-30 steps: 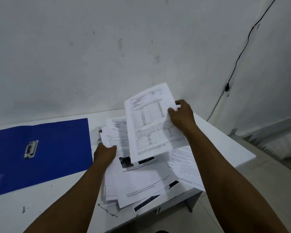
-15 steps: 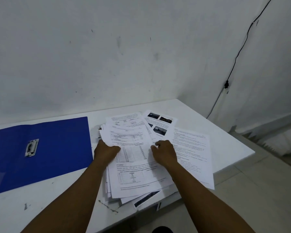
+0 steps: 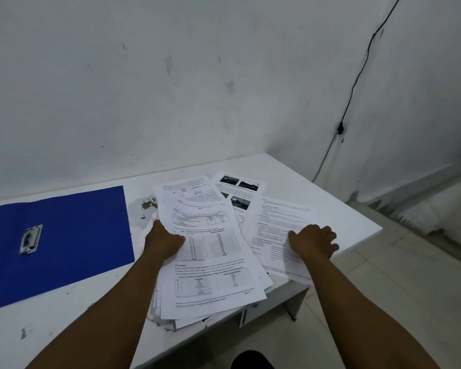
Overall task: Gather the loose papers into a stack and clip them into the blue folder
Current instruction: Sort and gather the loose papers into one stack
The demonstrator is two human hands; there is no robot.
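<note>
Two hands (image 3: 164, 239) (image 3: 313, 242) on loose papers (image 3: 213, 251), one blue folder (image 3: 64, 235) beside

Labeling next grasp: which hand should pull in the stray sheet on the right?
Right. The right hand already rests on that sheet; the left hand is holding the main pile by the folder.

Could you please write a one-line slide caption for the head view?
Left hand and right hand gather loose papers beside the open blue folder.
</note>
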